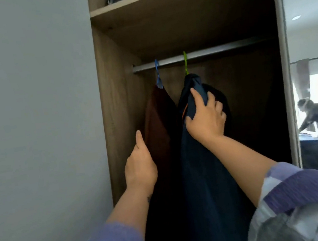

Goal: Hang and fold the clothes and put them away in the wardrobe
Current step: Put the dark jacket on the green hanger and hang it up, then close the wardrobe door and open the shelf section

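Two garments hang lengthwise from the wardrobe rail point(205, 52). The right hand point(204, 117) grips the navy garment point(205, 175) just under its green hanger point(186, 62); the left hand point(139, 163), fingers straight, presses the maroon garment point(158, 124) beside it.

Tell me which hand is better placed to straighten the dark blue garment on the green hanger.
The right hand, probably. It already grips the dark blue garment just under the green hanger. The left hand is lower, fingers straight, beside the brown garment on the blue hanger.
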